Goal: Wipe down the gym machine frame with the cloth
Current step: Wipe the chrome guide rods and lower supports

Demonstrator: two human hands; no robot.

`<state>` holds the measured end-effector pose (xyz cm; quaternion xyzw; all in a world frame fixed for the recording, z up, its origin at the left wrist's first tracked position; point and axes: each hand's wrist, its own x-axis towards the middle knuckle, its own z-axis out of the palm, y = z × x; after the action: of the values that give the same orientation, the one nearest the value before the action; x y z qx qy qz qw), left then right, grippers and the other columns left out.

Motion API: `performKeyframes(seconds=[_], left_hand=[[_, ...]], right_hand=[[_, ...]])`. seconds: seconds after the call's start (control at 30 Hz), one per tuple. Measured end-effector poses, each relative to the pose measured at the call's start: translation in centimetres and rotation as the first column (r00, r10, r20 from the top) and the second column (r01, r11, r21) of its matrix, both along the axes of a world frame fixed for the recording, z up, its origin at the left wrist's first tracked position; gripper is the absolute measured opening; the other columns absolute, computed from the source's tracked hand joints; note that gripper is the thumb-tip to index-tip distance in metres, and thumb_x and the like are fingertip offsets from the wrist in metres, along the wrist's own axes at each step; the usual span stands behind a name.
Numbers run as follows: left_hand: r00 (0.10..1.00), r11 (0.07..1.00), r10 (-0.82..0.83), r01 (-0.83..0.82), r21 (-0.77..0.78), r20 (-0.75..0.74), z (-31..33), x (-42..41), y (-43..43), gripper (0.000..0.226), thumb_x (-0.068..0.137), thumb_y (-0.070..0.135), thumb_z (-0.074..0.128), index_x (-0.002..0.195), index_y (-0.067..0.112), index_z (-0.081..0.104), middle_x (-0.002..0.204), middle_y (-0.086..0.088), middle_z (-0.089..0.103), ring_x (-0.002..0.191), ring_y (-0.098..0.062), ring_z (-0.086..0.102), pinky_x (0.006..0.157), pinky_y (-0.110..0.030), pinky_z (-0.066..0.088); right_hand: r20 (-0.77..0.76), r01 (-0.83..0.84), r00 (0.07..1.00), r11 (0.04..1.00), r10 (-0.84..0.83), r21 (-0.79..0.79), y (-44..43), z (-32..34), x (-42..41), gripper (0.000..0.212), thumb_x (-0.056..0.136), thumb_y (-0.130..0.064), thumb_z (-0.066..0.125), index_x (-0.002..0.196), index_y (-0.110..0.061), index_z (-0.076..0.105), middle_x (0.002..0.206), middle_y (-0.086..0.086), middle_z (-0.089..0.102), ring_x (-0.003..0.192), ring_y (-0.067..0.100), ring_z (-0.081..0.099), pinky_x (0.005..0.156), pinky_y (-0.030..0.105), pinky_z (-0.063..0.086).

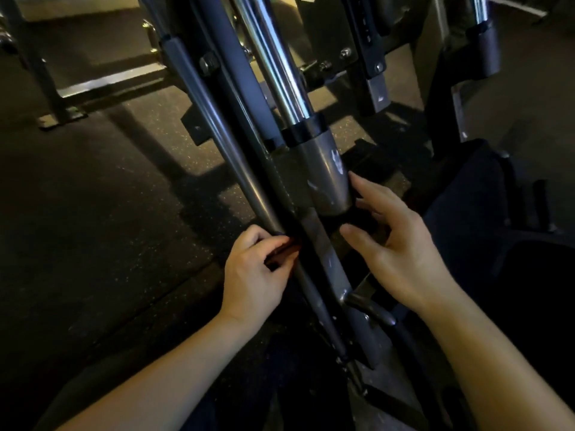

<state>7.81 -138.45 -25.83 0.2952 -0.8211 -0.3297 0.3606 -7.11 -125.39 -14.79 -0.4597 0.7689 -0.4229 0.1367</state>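
The fingers of the left hand are curled narrow, pinching what seems to be the dark reddish cloth against a thin grey steel rod of the grey-painted gym machine frame. The right hand holds nothing, fingers spread wide beside the dull grey metal sleeve under a bright chrome tube. Smudges mark the sleeve, so I judge the wiping barely begun, most bars above the speckled black rubber floor left
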Motion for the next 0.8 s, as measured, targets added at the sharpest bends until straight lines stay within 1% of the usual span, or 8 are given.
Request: performKeyframes(seconds=[0.1, 0.23, 0.3, 0.37, 0.43, 0.5, 0.63, 0.8], left_hand=[[0.998, 0.999, 0.032, -0.029, -0.046, 0.054, 0.3, 0.0, 0.6, 0.020, 0.086, 0.022, 0.079, 0.105, 0.014, 0.078, 0.092, 0.005, 0.057, 0.086, -0.013, 0.059, 0.081, -0.036, 0.055], [0.997, 0.997, 0.043, -0.038, -0.066, 0.064, 0.0, -0.3, 1.1, 0.021, 0.087, 0.023, 0.078, 0.107, 0.017, 0.076, 0.095, 0.007, 0.058, 0.090, -0.010, 0.060, 0.086, -0.027, 0.053], [0.996, 0.999, 0.012, -0.007, -0.052, 0.088, -1.0, -0.4, 2.3, 0.017, 0.087, 0.022, 0.078, 0.104, 0.020, 0.076, 0.095, 0.009, 0.057, 0.090, -0.009, 0.060, 0.085, -0.029, 0.054], [0.977, 0.998, -0.052, 0.056, -0.016, 0.207, -2.6, -0.3, 4.8, 0.017, 0.086, 0.021, 0.076, 0.102, 0.027, 0.075, 0.099, 0.014, 0.055, 0.094, -0.006, 0.057, 0.084, -0.032, 0.054], [0.945, 0.997, -0.066, 0.078, -0.023, 0.321, -4.1, -0.2, 7.7, 0.021, 0.086, 0.022, 0.074, 0.105, 0.031, 0.075, 0.103, 0.017, 0.054, 0.098, -0.005, 0.056, 0.085, -0.034, 0.055], [0.951, 1.000, 0.002, 0.004, -0.017, 0.308, -4.4, -0.3, 9.0, 0.018, 0.088, 0.023, 0.073, 0.105, 0.029, 0.076, 0.100, 0.015, 0.055, 0.095, -0.007, 0.057, 0.082, -0.035, 0.055], [0.955, 0.980, 0.197, -0.182, -0.086, 0.220, -0.9, -1.4, 7.0, 0.017, 0.091, 0.029, 0.074, 0.106, 0.022, 0.076, 0.095, 0.010, 0.057, 0.087, -0.009, 0.058, 0.083, -0.036, 0.054], [0.924, 0.932, 0.357, -0.344, -0.111, 0.138, 2.3, -2.2, 3.4, 0.022, 0.093, 0.029, 0.072, 0.113, 0.019, 0.074, 0.102, 0.007, 0.060, 0.096, -0.010, 0.059, 0.091, -0.030, 0.049]], right_hand=[[-0.039, 0.006, 0.999, 1.000, -0.006, 0.001, 1.7, -1.1, 0.6, 0.068, 0.094, -0.011, 0.068, 0.154, -0.030, 0.042, 0.144, -0.018, 0.052, 0.132, -0.001, 0.050, 0.110, 0.023, 0.043], [-0.126, 0.009, 0.992, 1.000, -0.008, 0.011, 5.0, -5.3, 1.1, 0.062, 0.094, -0.018, 0.065, 0.152, -0.031, 0.046, 0.144, -0.020, 0.051, 0.133, -0.002, 0.048, 0.110, 0.037, 0.047], [-0.192, -0.046, 0.980, 0.998, 0.051, 0.033, 5.5, -6.3, 0.8, 0.058, 0.095, -0.023, 0.063, 0.151, -0.029, 0.048, 0.146, -0.019, 0.050, 0.134, -0.003, 0.046, 0.112, 0.036, 0.044], [-0.176, -0.056, 0.983, 0.998, 0.053, -0.011, 5.3, -6.2, 0.1, 0.050, 0.096, -0.018, 0.064, 0.145, -0.024, 0.056, 0.140, -0.017, 0.055, 0.129, -0.002, 0.052, 0.107, 0.029, 0.047], [-0.153, -0.045, 0.987, 0.999, 0.041, -0.024, 5.2, -6.3, -0.7, 0.044, 0.094, -0.012, 0.066, 0.137, -0.019, 0.063, 0.129, -0.014, 0.061, 0.119, 0.002, 0.058, 0.100, 0.031, 0.052], [-0.195, -0.053, 0.979, 0.997, 0.062, 0.050, 5.6, -7.3, -1.3, 0.041, 0.093, -0.015, 0.069, 0.133, -0.017, 0.066, 0.124, -0.009, 0.063, 0.114, 0.009, 0.061, 0.097, 0.037, 0.054], [-0.240, -0.146, 0.953, 0.975, 0.184, 0.168, 6.0, -9.8, -2.3, 0.042, 0.090, -0.023, 0.074, 0.131, -0.018, 0.067, 0.119, -0.006, 0.062, 0.110, 0.015, 0.060, 0.097, 0.032, 0.051], [-0.263, -0.208, 0.928, 0.953, 0.264, 0.219, 5.2, -10.8, -2.3, 0.043, 0.090, -0.025, 0.073, 0.131, -0.019, 0.066, 0.122, -0.004, 0.060, 0.111, 0.016, 0.058, 0.097, 0.032, 0.049]])
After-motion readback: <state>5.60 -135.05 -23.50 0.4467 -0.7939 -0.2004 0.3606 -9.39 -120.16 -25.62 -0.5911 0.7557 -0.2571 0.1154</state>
